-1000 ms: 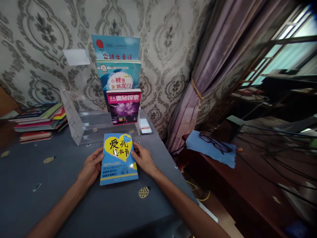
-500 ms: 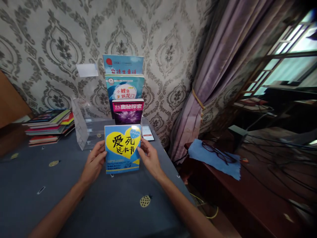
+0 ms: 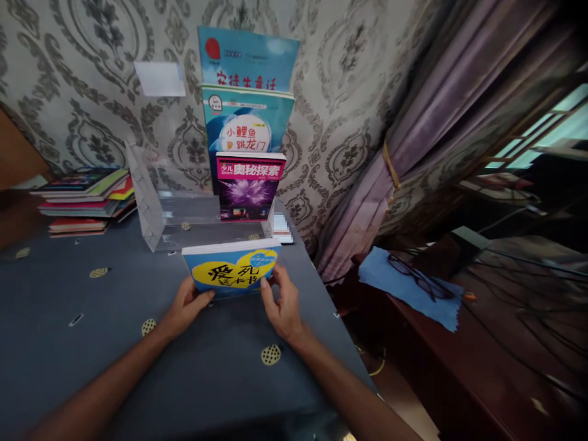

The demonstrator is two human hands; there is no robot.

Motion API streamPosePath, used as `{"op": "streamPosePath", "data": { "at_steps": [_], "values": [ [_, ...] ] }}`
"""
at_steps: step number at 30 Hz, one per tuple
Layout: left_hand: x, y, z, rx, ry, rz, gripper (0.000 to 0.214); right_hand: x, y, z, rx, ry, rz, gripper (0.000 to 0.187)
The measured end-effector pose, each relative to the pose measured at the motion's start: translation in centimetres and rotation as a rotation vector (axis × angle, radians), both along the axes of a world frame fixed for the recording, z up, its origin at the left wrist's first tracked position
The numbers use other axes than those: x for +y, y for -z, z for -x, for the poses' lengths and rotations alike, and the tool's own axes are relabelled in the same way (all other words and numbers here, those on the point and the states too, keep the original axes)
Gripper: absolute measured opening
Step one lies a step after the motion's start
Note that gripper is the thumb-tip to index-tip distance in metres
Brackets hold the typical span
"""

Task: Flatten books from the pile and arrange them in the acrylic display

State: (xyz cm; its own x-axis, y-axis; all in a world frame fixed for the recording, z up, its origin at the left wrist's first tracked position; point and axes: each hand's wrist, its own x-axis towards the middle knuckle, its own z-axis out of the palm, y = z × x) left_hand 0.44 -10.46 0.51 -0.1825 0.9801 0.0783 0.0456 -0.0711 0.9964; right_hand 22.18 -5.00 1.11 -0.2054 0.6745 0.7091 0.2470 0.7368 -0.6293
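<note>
Over gray tablecloth [image 3: 206, 380], left fingers [image 3: 201, 301] and right fingers [image 3: 270, 300] pinch closed on a blue book [image 3: 234, 274].

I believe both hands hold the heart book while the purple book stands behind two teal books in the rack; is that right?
Not quite: the head view shows the purple book in front of both teal books. The left hand and right hand do hold the heart book.

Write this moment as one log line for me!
left hand: holding blue book | right hand: holding blue book | purple book: standing in clear rack
</note>
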Motion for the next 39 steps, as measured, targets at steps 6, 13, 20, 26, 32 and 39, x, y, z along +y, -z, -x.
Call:
{"op": "streamPosePath", "data": {
  "at_steps": [6,13,20,26,32,39],
  "values": [
    [-0.6,0.4,0.3,0.059,0.063,-0.018,0.048,-0.3,-0.3,-0.3,-0.053,0.010,-0.064,0.011],
    [-1.0,1.8,1.0,0.364,0.021,-0.105,0.032,-0.4,0.0,-0.5,-0.120,0.098,-0.164,0.004],
    [0.1,-0.7,1.1,0.730,-0.034,-0.128,0.018,0.1,0.0,-0.3,-0.136,0.119,-0.179,0.006],
    [3.2,-3.0,1.3,0.855,-0.047,-0.087,0.036,3.4,-0.6,-0.1,-0.172,0.086,-0.062,0.010],
    [8.0,-6.0,2.4,0.979,-0.067,-0.184,0.024,8.7,-3.6,0.8,-0.100,0.036,-0.002,0.015],
    [11.2,-12.1,2.1,1.016,-0.174,-0.451,0.036,12.0,-9.4,1.0,0.021,0.057,-0.195,0.011]
  ]
}}
